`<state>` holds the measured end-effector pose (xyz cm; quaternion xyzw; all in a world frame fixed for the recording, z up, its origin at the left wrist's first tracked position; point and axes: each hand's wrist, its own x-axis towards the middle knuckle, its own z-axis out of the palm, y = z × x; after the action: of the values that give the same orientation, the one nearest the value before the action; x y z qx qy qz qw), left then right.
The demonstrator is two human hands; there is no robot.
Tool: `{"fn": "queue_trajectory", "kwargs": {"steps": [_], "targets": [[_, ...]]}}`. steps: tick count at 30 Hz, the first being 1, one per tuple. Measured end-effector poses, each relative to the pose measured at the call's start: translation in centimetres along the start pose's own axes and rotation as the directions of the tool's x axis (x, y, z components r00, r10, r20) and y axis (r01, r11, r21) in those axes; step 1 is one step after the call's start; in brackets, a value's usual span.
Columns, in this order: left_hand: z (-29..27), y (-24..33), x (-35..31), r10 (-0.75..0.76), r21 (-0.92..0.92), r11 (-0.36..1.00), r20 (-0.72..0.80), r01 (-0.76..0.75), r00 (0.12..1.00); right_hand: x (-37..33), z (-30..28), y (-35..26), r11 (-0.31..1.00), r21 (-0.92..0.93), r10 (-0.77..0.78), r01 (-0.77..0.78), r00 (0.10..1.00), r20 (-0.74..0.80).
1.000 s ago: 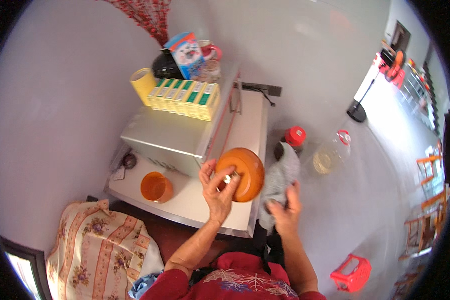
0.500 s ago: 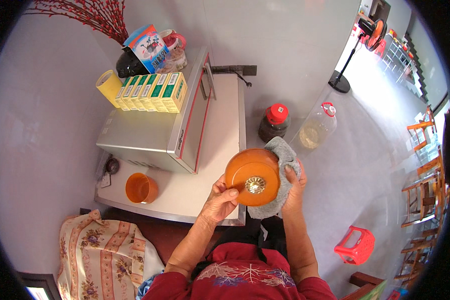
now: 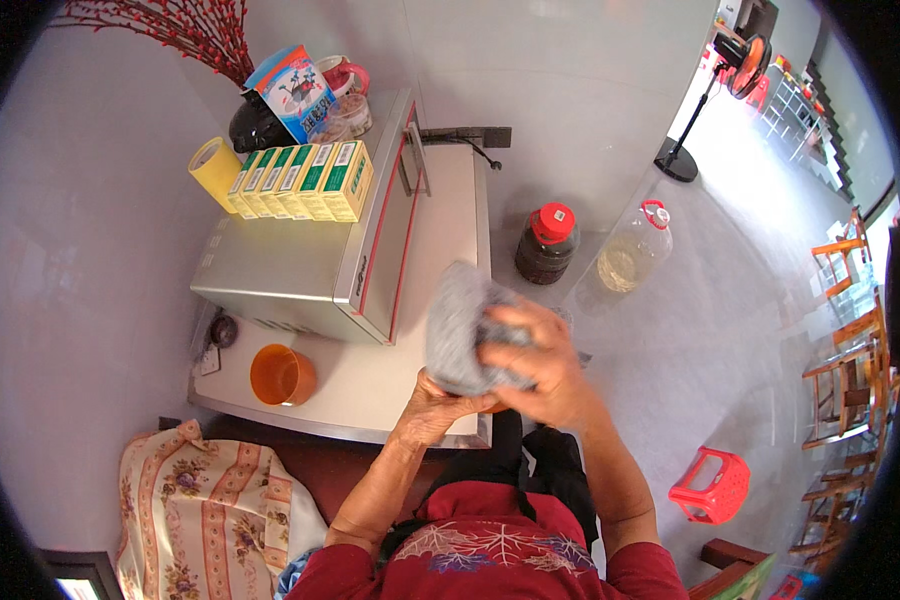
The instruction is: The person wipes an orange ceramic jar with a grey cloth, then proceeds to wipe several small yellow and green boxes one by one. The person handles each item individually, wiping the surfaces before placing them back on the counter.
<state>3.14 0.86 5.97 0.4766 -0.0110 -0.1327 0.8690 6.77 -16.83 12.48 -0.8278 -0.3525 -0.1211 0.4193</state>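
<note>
My left hand [image 3: 432, 408] grips the edge of a round orange lid [image 3: 497, 407]; only a sliver of it shows, as the cloth and my other hand cover the rest. Over the lid lies a grey cloth [image 3: 456, 335], held in my right hand [image 3: 538, 365], whose fingers are blurred by motion and bent on it. The lid's metal knob is hidden. To the left, an orange pot [image 3: 283, 376] without a cover stands on the white tabletop [image 3: 370, 392].
A silver cabinet-like appliance [image 3: 290, 275] carries yellow-green boxes [image 3: 300, 182], a yellow cup [image 3: 215, 172] and a blue packet [image 3: 295, 95]. On the floor are a red-capped jar [image 3: 547, 245], a clear jug [image 3: 635, 250], a red stool [image 3: 710, 487] and a standing fan [image 3: 715, 100].
My right hand has swung the grey cloth leftward from the lid's right edge across its top, hiding the knob. My left hand keeps its hold in nearly the same place.
</note>
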Motion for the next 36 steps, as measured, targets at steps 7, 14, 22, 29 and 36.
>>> {"fn": "queue_trajectory", "kwargs": {"steps": [7, 14, 22, 29, 36], "targets": [[-2.7, -1.4, -0.6, 0.038, 0.468, 0.880, 0.099, -0.080, 0.994, 0.6, 2.2, -3.1, 0.949, -0.227, -0.189, 0.219, 0.971, 0.147], [-0.3, 0.4, -0.6, 0.051, 0.037, 0.998, 0.053, -0.053, 0.997, 1.5, 0.8, 0.7, 0.971, 0.232, 0.076, -0.051, 0.992, -0.098], [0.0, -0.3, 1.4, 0.072, -0.448, 0.885, -0.141, -0.128, 0.987, -4.2, 6.9, 2.7, 0.918, 0.248, 0.378, -0.310, 0.872, -0.311], [-1.1, -2.7, 1.5, -0.085, -0.630, 0.774, -0.197, -0.059, 0.977, -5.5, 8.7, -0.4, 0.964, -0.239, 0.043, -0.116, 0.956, -0.289], [1.9, -1.2, 0.0, 0.006, -0.467, 0.883, -0.081, -0.043, 0.997, -4.2, 4.8, 1.8, 0.886, 0.328, 0.459, -0.329, 0.723, -0.516]]}}
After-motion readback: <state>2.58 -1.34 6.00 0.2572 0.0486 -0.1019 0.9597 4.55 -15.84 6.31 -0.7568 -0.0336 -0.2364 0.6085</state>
